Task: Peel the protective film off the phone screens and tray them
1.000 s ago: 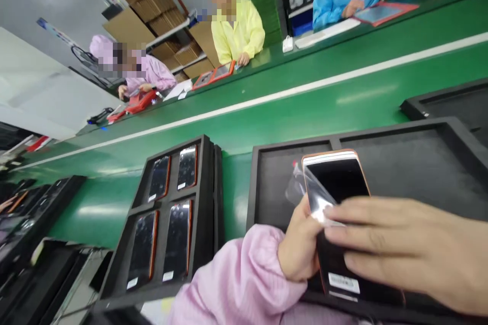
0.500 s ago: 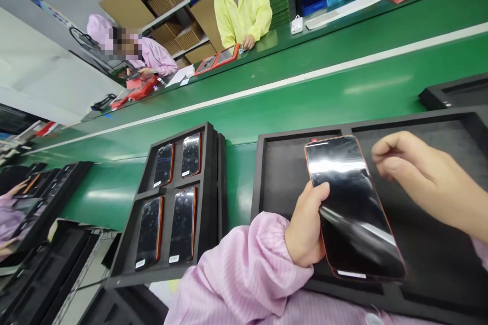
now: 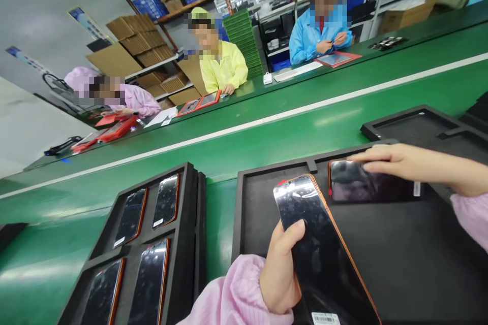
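My left hand (image 3: 280, 271) is closed round the lower left edge of a black phone with an orange rim (image 3: 320, 254), held tilted over a black foam tray (image 3: 244, 208). A white label shows at the phone's bottom end. My right hand (image 3: 407, 164) reaches in from the right, fingers stretched out, fingertips resting on the top edge of a second orange-rimmed phone (image 3: 366, 189). That phone lies sideways in the tray's far right compartment. Both of my sleeves are pink.
Another black foam tray (image 3: 198, 213) with several phones stands at the left on the green conveyor belt (image 3: 267, 137). More black trays (image 3: 412, 124) lie at the right. Three people work across the belt, with red mats in front of them.
My right hand left the held phone and went right and away to the second phone in the tray. The clear film it was pulling a second ago is gone. My view has lifted.
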A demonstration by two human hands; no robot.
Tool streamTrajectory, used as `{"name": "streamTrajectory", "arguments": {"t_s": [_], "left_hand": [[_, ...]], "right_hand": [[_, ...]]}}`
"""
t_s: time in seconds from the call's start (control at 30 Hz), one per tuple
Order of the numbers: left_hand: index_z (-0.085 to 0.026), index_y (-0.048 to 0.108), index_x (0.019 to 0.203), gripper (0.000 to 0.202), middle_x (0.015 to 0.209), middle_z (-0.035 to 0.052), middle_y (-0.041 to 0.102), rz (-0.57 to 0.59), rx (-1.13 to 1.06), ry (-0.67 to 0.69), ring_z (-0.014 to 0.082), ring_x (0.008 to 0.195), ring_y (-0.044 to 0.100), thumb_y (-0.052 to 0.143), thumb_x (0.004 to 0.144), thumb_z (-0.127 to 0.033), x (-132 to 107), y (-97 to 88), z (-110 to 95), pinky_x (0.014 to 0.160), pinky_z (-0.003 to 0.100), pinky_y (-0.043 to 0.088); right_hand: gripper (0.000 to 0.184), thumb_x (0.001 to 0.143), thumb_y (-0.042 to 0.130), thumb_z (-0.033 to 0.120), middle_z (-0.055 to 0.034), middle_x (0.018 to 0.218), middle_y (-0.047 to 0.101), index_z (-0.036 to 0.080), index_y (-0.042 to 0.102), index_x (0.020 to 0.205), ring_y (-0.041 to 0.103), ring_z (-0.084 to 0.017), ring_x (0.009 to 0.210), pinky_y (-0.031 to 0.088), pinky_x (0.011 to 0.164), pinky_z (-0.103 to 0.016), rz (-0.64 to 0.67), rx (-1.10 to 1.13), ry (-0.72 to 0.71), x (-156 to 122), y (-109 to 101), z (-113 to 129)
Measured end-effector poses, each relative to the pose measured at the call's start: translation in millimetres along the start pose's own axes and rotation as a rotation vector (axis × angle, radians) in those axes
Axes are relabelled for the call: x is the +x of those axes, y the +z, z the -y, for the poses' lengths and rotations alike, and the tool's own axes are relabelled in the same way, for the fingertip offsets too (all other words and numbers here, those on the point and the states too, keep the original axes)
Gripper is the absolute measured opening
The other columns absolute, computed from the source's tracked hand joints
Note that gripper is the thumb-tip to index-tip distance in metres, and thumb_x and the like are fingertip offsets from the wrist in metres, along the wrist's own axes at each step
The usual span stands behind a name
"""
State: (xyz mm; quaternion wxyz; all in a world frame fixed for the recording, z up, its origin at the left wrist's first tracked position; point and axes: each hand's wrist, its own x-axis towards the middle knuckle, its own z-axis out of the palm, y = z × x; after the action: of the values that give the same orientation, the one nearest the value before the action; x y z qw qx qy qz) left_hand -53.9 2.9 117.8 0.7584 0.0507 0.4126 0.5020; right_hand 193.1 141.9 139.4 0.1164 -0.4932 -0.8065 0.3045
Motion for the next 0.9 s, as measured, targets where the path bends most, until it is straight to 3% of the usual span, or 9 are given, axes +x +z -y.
{"name": "streamTrajectory", "arguments": {"t_s": [0.07, 0.13, 0.27, 0.4, 0.47, 0.53, 0.7, 0.77, 0.9], "left_hand": [[-0.017, 0.066, 0.090, 0.036, 0.086, 0.0063, 0.072, 0.041, 0.019, -0.006, 0.0265, 0.090, 0.067, 0.083, 0.060, -0.028, -1, 0.8, 1, 0.081, 0.036, 0.051], [-0.017, 0.066, 0.092, 0.035, 0.087, 0.0066, 0.072, 0.076, 0.041, -0.018, 0.0256, 0.088, 0.067, 0.080, 0.061, -0.023, -3, 2.4, 1, 0.080, 0.035, 0.051], [-0.016, 0.066, 0.099, 0.040, 0.089, 0.0066, 0.072, 0.119, 0.096, -0.002, 0.0224, 0.082, 0.066, 0.074, 0.060, -0.014, -4, 5.4, 3, 0.078, 0.033, 0.049], [-0.016, 0.067, 0.100, 0.045, 0.085, 0.0057, 0.070, 0.145, 0.141, 0.017, 0.0179, 0.073, 0.063, 0.074, 0.056, -0.013, -3, 4.0, 10, 0.071, 0.029, 0.046], [-0.015, 0.068, 0.098, 0.046, 0.083, 0.0053, 0.069, 0.151, 0.160, 0.033, 0.0166, 0.070, 0.060, 0.075, 0.053, -0.014, -3, 2.5, 14, 0.068, 0.028, 0.044], [-0.015, 0.068, 0.098, 0.047, 0.082, 0.0044, 0.067, 0.165, 0.190, 0.038, 0.0154, 0.068, 0.057, 0.077, 0.052, -0.016, -3, 1.3, 16, 0.066, 0.027, 0.042], [-0.017, 0.065, 0.108, 0.055, 0.091, 0.0039, 0.064, 0.253, 0.282, 0.058, 0.0166, 0.077, 0.055, 0.077, 0.055, -0.018, -4, -0.8, 14, 0.073, 0.029, 0.038], [-0.018, 0.064, 0.110, 0.057, 0.093, 0.0037, 0.063, 0.255, 0.305, 0.067, 0.0174, 0.080, 0.054, 0.078, 0.055, -0.018, -4, -2.1, 13, 0.077, 0.030, 0.038], [-0.018, 0.065, 0.107, 0.055, 0.090, 0.0026, 0.062, 0.221, 0.321, 0.056, 0.0182, 0.079, 0.054, 0.078, 0.054, -0.018, -4, -5.2, 15, 0.076, 0.030, 0.037]], "right_hand": [[0.057, 0.064, 0.061, 0.050, -0.0156, 0.109, 0.066, 0.019, 0.071, 0.111, 0.059, -0.040, 0.105, 0.047, 0.089, -0.055, 0.063, -0.213, -0.080, -1, 12, -12], [0.065, 0.057, 0.069, 0.035, -0.0189, 0.114, 0.064, 0.018, 0.066, 0.120, 0.060, -0.042, 0.102, 0.050, 0.079, -0.056, 0.034, -0.429, -0.161, -5, 30, -18], [0.061, 0.064, 0.059, 0.018, -0.0145, 0.113, 0.066, 0.022, 0.060, 0.124, 0.065, -0.033, 0.089, 0.051, 0.065, -0.043, -0.115, -0.711, -0.387, -10, 53, -30], [0.040, 0.071, 0.045, 0.016, -0.0169, 0.107, 0.068, 0.016, 0.066, 0.105, 0.066, -0.032, 0.082, 0.051, 0.058, -0.041, -0.309, -0.815, -0.508, -1, 47, -36], [0.031, 0.079, 0.042, 0.020, -0.0173, 0.098, 0.070, 0.014, 0.067, 0.096, 0.067, -0.032, 0.076, 0.052, 0.058, -0.043, -0.406, -0.771, -0.525, 3, 43, -22], [0.029, 0.090, 0.041, 0.026, -0.0136, 0.093, 0.071, 0.016, 0.068, 0.093, 0.068, -0.028, 0.078, 0.055, 0.064, -0.041, -0.464, -0.569, -0.519, 3, 43, 6], [0.025, 0.097, 0.046, 0.034, -0.0053, 0.092, 0.070, 0.020, 0.067, 0.093, 0.068, -0.017, 0.083, 0.056, 0.070, -0.026, -0.375, 0.036, -0.563, -4, 56, 76], [0.020, 0.095, 0.050, 0.030, -0.0064, 0.097, 0.069, 0.021, 0.068, 0.091, 0.066, -0.017, 0.090, 0.056, 0.072, -0.027, -0.404, 0.050, -0.636, -6, 60, 84], [0.018, 0.090, 0.051, 0.014, -0.0043, 0.097, 0.069, 0.021, 0.064, 0.081, 0.062, -0.020, 0.098, 0.052, 0.085, -0.035, -0.545, -0.166, -0.831, -21, 61, 81]]}}
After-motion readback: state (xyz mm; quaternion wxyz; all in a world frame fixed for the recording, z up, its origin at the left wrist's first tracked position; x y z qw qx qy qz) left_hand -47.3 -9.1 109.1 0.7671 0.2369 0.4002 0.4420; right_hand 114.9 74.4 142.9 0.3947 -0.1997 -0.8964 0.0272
